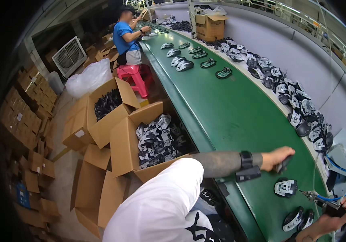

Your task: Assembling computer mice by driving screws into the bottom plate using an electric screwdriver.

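Note:
Stretched out over the green conveyor belt, my left hand [277,158] is closed on a dark mouse shell [284,164], mostly covered by the fingers. Just nearer lies another computer mouse shell [286,188], its white inner side facing up. At the right edge my right hand [340,213] is wrapped round a power screwdriver [331,206] with blue hoses. Its thin metal tip points left toward that white-faced shell, apparently beside it. Two more dark mouse shells [293,218] rest side by side near the belt's close end.
Grey mouse shells [185,65] and green circuit boards in bases [224,72] line the far belt. Shells pile on the right ledge [290,94]. Left of the belt stand cartons, one full of shells [157,141]. A person in blue [124,35] works at the far end.

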Motion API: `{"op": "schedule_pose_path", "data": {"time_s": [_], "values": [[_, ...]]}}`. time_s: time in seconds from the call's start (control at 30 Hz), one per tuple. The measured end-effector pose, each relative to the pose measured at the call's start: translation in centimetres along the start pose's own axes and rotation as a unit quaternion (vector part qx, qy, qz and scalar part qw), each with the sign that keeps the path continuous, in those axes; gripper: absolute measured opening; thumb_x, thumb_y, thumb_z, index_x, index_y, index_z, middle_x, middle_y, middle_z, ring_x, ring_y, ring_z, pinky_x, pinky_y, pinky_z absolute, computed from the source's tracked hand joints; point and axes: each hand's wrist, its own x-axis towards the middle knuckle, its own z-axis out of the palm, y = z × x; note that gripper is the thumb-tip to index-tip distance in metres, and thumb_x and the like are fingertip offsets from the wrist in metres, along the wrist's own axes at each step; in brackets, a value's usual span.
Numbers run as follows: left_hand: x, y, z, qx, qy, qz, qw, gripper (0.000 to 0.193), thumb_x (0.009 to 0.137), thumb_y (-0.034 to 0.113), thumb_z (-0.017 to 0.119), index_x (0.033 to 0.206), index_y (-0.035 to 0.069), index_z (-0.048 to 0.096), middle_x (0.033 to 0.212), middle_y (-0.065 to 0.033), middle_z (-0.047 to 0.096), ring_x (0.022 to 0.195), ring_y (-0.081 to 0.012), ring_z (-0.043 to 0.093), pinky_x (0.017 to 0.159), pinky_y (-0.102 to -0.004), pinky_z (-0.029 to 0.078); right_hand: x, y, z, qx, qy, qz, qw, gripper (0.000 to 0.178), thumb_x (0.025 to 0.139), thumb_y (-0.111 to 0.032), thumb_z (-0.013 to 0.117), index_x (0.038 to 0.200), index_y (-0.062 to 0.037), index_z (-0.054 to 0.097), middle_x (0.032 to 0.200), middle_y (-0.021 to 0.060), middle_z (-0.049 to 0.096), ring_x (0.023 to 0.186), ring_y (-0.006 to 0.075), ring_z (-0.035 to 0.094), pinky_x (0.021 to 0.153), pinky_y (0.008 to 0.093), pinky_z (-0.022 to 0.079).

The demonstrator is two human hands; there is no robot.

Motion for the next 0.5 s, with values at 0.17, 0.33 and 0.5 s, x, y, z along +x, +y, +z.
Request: {"op": "schedule_pose_path", "data": {"time_s": [0.17,0.33,0.5], "values": [[1.8,-4.5,5.8,-0.164,-0.084,0.033,0.982,0.026,0.084,0.038,0.055,0.098,0.016,0.05,0.085,0.0002,0.052,0.068,-0.0107,0.052,0.052,-0.0256,0.045,0.0,-2.7,-0.8,-0.066,-0.001,-0.11,0.992,0.033,0.089,-0.015,0.044,0.116,0.0033,0.048,0.078,0.0044,0.042,0.073,0.0155,0.041,0.073,0.0256,0.037],[-1.0,-4.0,4.5,-0.207,-0.071,0.024,0.976,0.037,0.08,0.02,0.055,0.114,0.009,0.045,0.098,-0.0131,0.052,0.086,-0.0251,0.059,0.069,-0.0405,0.054,-0.5,-2.3,6.2,0.071,0.084,-0.035,0.993,0.02,0.086,-0.023,0.053,0.09,-0.0041,0.056,0.064,0.003,0.049,0.058,0.0144,0.048,0.059,0.0263,0.042],[-1.0,-4.5,5.7,-0.194,-0.159,-0.045,0.967,0.052,0.078,0.022,0.048,0.128,0.014,0.036,0.108,-0.0126,0.048,0.091,-0.0255,0.055,0.077,-0.0451,0.052,-0.5,-2.6,6.3,0.032,0.084,-0.053,0.995,0.021,0.086,-0.027,0.054,0.091,-0.0059,0.05,0.062,0.0026,0.046,0.058,0.0144,0.047,0.056,0.0266,0.041]]}}
